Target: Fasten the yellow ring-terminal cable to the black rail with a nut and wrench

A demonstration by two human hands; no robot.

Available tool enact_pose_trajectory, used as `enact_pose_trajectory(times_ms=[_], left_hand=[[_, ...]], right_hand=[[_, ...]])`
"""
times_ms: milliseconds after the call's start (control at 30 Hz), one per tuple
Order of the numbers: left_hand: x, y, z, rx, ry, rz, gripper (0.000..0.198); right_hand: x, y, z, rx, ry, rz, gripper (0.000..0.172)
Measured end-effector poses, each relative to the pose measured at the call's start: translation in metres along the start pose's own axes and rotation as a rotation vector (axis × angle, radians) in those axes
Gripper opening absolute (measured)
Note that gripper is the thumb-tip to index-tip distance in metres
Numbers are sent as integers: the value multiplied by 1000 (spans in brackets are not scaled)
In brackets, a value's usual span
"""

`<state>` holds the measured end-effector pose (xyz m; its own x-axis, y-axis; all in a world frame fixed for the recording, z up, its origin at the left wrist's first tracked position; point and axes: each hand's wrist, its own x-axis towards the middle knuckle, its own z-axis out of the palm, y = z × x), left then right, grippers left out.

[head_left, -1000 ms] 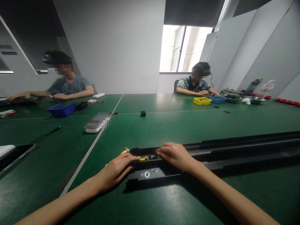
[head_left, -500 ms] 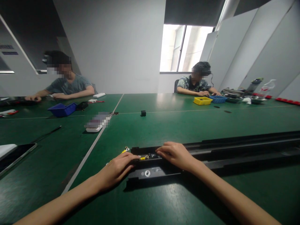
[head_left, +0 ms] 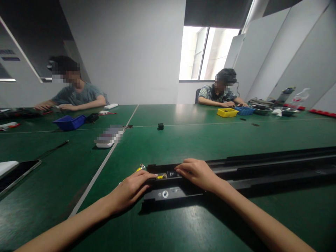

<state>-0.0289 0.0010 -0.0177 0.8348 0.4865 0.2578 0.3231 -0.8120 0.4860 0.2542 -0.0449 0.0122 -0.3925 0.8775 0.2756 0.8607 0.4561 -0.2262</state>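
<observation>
A long black rail [head_left: 257, 169] lies across the green table [head_left: 183, 143] in front of me, running off to the right. My left hand [head_left: 131, 190] rests at the rail's left end, fingers together and pinched on a small yellow ring terminal [head_left: 160, 176]. My right hand [head_left: 197, 173] lies palm down on top of the rail, its fingertips pressed on a small dark metal part [head_left: 171, 173] beside that terminal. Another yellow ring terminal [head_left: 140, 167] lies loose on the table just left of the rail end.
A phone [head_left: 15, 173] and a blurred white box [head_left: 108, 137] lie to the left. A small black cube [head_left: 160, 126] sits mid-table. Two people sit at the far side, with a blue bin [head_left: 68, 122], yellow tray [head_left: 227, 112], blue tray [head_left: 244, 110] and metal bowls [head_left: 286, 111].
My hands stay in place on the rail end. The person at the far left has drawn an outstretched arm back inward.
</observation>
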Motion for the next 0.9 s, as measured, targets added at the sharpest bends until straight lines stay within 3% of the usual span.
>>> enact_pose_trajectory(times_ms=[433, 900], left_hand=[[0, 1, 0, 2, 18, -1, 36], [1, 1, 0, -8, -11, -7, 36]], right_hand=[[-1, -1, 0, 94, 71, 17, 21], [2, 7, -2, 662, 208, 133, 28]])
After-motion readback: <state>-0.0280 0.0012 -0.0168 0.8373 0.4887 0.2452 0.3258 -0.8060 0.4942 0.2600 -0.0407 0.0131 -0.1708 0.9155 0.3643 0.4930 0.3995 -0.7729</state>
